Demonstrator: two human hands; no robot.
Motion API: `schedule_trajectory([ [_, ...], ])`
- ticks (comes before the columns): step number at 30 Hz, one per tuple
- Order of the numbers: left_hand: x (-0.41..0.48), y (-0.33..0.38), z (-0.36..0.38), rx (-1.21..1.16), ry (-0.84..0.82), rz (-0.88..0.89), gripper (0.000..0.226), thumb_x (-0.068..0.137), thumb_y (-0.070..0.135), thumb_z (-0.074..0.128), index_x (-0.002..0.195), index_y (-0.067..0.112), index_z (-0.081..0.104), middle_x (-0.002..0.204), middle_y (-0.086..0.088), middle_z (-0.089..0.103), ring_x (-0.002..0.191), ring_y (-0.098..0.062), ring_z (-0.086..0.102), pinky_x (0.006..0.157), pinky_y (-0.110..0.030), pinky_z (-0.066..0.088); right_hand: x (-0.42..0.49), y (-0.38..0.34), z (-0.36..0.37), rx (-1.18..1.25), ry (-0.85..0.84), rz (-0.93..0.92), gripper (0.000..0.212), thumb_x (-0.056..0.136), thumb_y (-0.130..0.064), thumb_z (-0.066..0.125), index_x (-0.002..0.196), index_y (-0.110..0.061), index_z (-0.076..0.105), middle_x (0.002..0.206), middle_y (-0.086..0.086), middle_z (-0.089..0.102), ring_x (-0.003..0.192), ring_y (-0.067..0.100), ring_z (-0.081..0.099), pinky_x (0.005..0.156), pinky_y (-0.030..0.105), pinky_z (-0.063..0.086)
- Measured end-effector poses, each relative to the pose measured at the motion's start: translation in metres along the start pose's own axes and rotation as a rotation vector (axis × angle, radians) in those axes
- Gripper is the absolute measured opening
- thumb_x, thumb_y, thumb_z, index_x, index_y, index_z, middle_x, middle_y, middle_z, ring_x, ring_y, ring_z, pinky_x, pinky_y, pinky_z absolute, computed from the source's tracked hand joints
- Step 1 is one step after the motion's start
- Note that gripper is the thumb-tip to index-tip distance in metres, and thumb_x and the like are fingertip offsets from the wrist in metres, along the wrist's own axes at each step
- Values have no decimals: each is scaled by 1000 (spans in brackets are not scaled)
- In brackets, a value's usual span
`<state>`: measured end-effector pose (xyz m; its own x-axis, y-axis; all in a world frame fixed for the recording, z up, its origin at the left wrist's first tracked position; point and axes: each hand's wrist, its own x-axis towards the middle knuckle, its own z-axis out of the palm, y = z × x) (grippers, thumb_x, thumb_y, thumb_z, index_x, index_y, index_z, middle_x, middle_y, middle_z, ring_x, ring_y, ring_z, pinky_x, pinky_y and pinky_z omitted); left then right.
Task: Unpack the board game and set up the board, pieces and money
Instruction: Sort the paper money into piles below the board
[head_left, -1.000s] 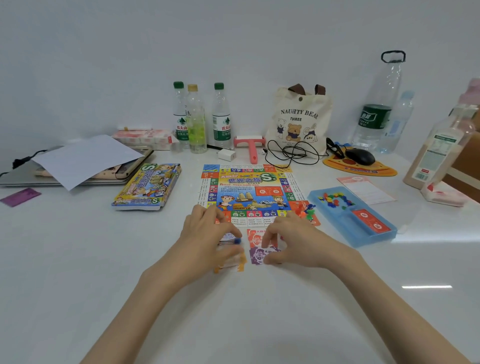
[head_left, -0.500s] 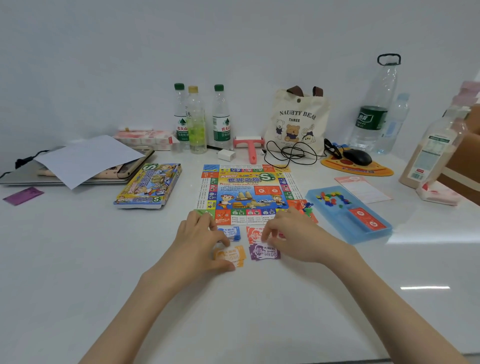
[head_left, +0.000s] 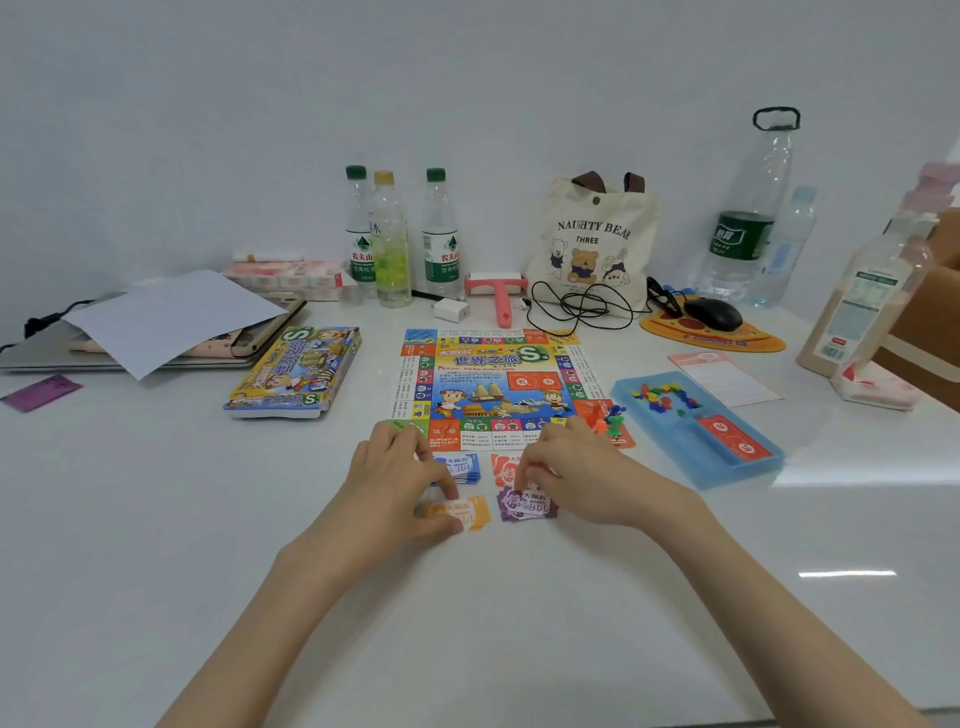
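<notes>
Glossy white tabletop (head_left: 156, 519). Centre: flat multicoloured paper game board (head_left: 488, 384). Left of it: colourful cardboard game box (head_left: 296, 371). Right of it: translucent blue plastic tray (head_left: 737, 472). Just near of the board: blue paper notes (head_left: 462, 467), red paper notes (head_left: 501, 462), orange paper notes (head_left: 475, 512), purple paper notes (head_left: 527, 506). Far edge: three clear plastic bottles (head_left: 389, 249), cream canvas tote bag (head_left: 592, 244).

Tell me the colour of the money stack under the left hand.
Orange; the money stack shows in the head view.

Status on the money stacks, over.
Left grip pinching orange paper-note stack. Right grip touching red paper-note stack. Colourful game board unfolded. Nothing blocking.
</notes>
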<state>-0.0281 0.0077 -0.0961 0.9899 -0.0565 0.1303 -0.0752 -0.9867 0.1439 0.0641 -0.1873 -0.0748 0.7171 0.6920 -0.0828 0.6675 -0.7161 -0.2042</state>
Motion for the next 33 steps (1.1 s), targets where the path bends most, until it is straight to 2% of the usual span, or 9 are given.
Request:
schedule_trajectory([
  [7, 1, 0, 2, -2, 17, 0, 41, 85, 58, 58, 122, 40, 58, 119, 11, 33, 117, -12, 23, 91, -25, 21, 2, -4, -2, -55, 19, 3, 32, 105, -27, 33, 115, -25, 63, 101, -6, 40, 102, 15, 30, 86, 31, 28],
  [14, 3, -4, 8, -5, 87, 34, 38, 86, 54, 59, 121, 41, 60, 114, 13, 34, 114, -12, 24, 87, -24, 20, 2, -3, -1, -71, 12, -2, 32, 104, -26, 32, 114, -25, 63, 99, -6, 39, 96, 13, 25, 82, 30, 27],
  [17, 4, -2, 14, -73, 180, 64, 38, 81, 59, 56, 110, 37, 68, 109, 8, 46, 107, -15, 33, 91, -32, 33, 1, -2, 0, -53, 2, -14, 31, 104, -27, 32, 112, -26, 63, 100, -5, 42, 95, 13, 27, 83, 30, 28],
  [19, 6, 0, 20, -114, 260, 112, 42, 73, 64, 49, 92, 35, 73, 95, 6, 54, 94, -17, 38, 74, -36, 46, 1, -2, 0, -33, -7, -17, 32, 104, -27, 33, 110, -26, 64, 98, -4, 42, 94, 13, 27, 84, 30, 28],
  [20, 7, 1, 23, -106, 295, 136, 41, 71, 63, 48, 87, 35, 73, 90, 6, 56, 89, -15, 37, 66, -30, 44, 1, -2, 0, -29, -9, -16, 32, 104, -26, 33, 110, -27, 64, 98, -4, 42, 94, 13, 27, 84, 30, 28],
  [22, 7, 9, 25, -72, 340, 162, 39, 71, 62, 47, 84, 36, 72, 86, 7, 56, 86, -13, 34, 63, -19, 32, 1, -2, 0, -30, -8, -15, 33, 104, -26, 32, 110, -27, 65, 99, -4, 43, 95, 14, 27, 84, 30, 28],
  [28, 11, 23, 32, -116, 362, 166, 47, 68, 71, 48, 88, 35, 71, 90, 8, 52, 84, -6, 22, 72, -28, 33, 3, 1, 1, -45, 11, -4, 33, 104, -27, 33, 110, -28, 66, 99, -6, 41, 98, 15, 28, 85, 32, 30],
  [33, 15, 32, 33, -108, 280, 120, 72, 61, 82, 36, 107, 37, 67, 101, 11, 40, 91, -6, 16, 82, -26, 22, 3, 4, 1, -46, 19, 8, 33, 104, -27, 33, 111, -29, 65, 99, -5, 43, 98, 14, 28, 88, 34, 33],
])
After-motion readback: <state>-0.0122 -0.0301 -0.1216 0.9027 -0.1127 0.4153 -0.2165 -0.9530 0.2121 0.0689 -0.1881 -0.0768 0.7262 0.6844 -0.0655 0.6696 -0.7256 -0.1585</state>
